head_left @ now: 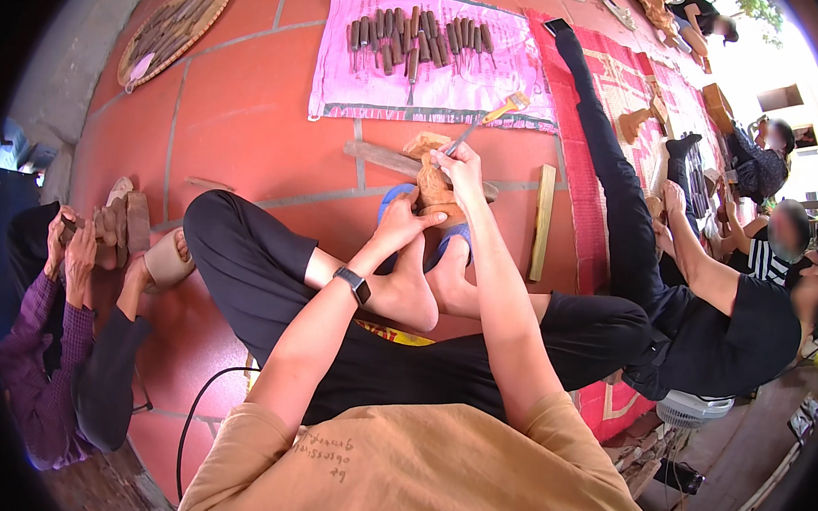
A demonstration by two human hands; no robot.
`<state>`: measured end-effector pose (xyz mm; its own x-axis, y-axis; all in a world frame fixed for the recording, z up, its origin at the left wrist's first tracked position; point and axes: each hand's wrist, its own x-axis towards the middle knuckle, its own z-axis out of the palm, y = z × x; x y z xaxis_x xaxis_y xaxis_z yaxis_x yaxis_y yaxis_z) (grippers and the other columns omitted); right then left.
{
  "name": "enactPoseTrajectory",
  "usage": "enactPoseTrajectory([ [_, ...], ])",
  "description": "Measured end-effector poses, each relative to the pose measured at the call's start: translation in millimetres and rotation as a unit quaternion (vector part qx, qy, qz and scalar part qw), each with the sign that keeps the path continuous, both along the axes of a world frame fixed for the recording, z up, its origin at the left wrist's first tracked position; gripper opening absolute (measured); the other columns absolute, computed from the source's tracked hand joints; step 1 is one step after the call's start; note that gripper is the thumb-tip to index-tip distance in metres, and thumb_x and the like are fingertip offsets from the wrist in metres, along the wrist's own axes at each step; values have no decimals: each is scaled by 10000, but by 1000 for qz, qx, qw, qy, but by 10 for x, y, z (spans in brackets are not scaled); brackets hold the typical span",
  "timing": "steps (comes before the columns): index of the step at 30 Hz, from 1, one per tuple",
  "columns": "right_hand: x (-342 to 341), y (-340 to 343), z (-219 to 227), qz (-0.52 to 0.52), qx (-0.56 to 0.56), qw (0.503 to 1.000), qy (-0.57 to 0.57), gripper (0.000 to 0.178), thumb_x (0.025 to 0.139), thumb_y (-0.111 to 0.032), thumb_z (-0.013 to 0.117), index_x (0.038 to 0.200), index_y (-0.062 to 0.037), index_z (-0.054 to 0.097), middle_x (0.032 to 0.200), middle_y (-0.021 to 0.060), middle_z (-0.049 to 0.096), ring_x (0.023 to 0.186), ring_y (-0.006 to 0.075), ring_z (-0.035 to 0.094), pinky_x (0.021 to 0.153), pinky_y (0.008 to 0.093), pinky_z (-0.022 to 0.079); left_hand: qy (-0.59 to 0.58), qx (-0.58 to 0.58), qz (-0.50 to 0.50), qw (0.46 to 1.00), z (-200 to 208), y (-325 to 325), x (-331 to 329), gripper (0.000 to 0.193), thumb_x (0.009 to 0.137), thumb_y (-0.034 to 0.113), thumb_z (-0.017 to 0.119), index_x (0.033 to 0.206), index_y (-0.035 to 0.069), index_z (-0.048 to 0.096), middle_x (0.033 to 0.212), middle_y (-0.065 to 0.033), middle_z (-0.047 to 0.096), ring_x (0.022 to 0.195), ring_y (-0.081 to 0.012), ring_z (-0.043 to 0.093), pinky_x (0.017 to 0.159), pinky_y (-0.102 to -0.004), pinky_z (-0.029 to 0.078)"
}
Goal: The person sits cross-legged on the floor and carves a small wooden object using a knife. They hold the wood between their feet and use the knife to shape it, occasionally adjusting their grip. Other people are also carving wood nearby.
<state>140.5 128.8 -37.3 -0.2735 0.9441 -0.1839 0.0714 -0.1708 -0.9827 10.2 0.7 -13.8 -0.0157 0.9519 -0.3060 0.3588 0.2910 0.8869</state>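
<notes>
Seated cross-legged on red floor tiles (241,108), with a small tan carved wooden block (434,185) braced upright between bare feet and blue sandals (453,239), freeing both hands. Left hand (404,220) wrapped around the block's lower side at seven o'clock, steadying it. Right hand (461,161) closed around a slim metal chisel with a yellow handle (490,116), blade angled down onto the block's top. At twelve o'clock, within reach, a pink cloth (432,85) laid with rows of brown-handled carving tools (419,36).
</notes>
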Motion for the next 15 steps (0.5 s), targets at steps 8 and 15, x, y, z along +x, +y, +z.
enactPoseTrajectory([
  [8, -5, 67, 129, 54, 6, 998, -42, 45, 918, -13, 603, 899, -27, 641, 798, 46, 666, 781, 124, 662, 666, 258, 506, -18, -5, -2, 1000, -10, 7, -21, 774, 747, 440, 796, 1331, 6, 531, 1175, -242, 649, 1105, -346, 621, 941, -413, 474],
  [15, -108, 107, 74, -42, -72, 996, 45, 29, 906, 8, 612, 885, 11, 633, 760, 57, 660, 701, 114, 670, 550, 215, 456, 4, 10, -3, 1000, -7, 15, -20, 802, 738, 424, 794, 1333, -29, 507, 1144, -260, 655, 1099, -366, 622, 933, -417, 476],
])
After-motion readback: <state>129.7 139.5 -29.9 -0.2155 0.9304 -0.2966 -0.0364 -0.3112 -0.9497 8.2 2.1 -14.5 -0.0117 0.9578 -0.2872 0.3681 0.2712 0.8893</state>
